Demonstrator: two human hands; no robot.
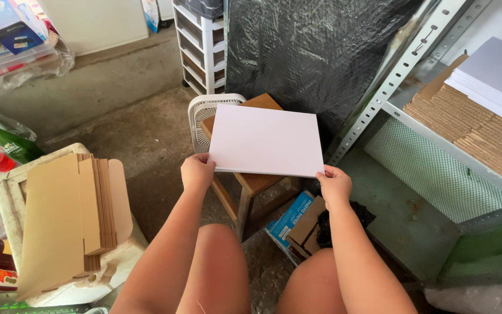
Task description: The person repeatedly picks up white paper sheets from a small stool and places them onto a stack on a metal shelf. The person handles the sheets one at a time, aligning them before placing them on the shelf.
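A flat white board [265,139], a thin stack of sheets or a folded white box, lies on a small wooden stool [252,183] in front of me. My left hand [196,172] grips its near left corner. My right hand [334,185] grips its near right corner. Both hands hold the board level over the stool's top. My bare knees show at the bottom of the view.
A stack of flat brown cardboard blanks [68,218] rests on a white foam box at my left, beside bottles [13,146]. A white fan [201,113] and black bubble wrap [315,52] stand behind the stool. A metal shelf [437,145] at right holds corrugated sheets and white boards. A blue box [289,221] lies on the floor.
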